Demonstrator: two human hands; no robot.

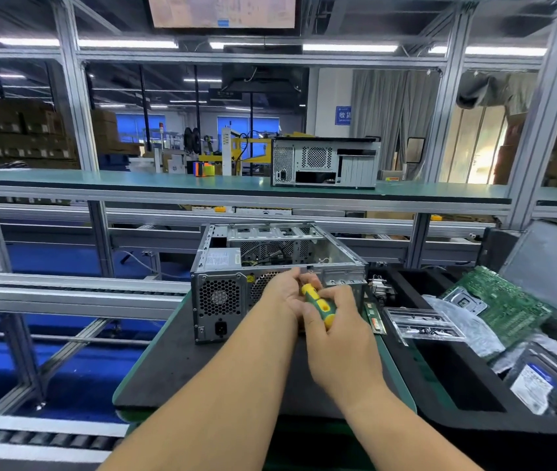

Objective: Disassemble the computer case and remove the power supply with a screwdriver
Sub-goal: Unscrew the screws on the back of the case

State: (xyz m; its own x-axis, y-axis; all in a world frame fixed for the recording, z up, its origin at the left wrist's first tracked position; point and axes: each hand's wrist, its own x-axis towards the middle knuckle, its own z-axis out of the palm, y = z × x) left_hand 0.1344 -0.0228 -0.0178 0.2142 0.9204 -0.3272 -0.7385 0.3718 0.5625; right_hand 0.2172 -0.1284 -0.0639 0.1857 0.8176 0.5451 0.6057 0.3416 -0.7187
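Head view puts the open computer case (270, 266) at the centre of the frame on your dark work mat (168, 362), its power supply (219, 297) filling the lower left of the rear panel. Your right hand (335, 321) curls its fingers round the yellow-and-green screwdriver (318, 304), held against the case's back face just right of the power supply. Your left hand (284, 290) sits touching the right, fingers bent over the screwdriver's upper end. At right, a black tray (440, 379) carries a green motherboard (505, 300) and bagged parts.
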